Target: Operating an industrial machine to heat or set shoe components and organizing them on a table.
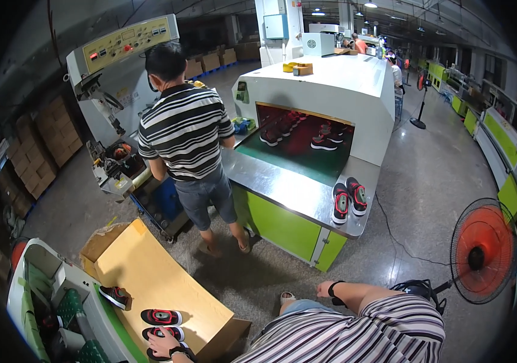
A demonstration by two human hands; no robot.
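At the lower left, my left hand [162, 343] is closed over a black sneaker [177, 332] with red trim and a white sole. Its wrist wears a dark band, and part of the shoe is covered by the fingers. Another sneaker [161, 317] of the same kind lies just beyond it, and a third [114, 296] leans against the machine edge at the left. All are on a yellowish board [180, 272]. My right hand [325, 288] hangs beside my body over the floor, fingers loosely curled, with nothing visible in it.
A co-worker [186, 133] in a striped shirt stands ahead, facing away. A white tunnel machine [325, 91] carries sneakers on its green belt; a pair of sneakers [348, 199] sits on its metal table corner. An orange fan [482, 251] stands at right, its cable across the floor.
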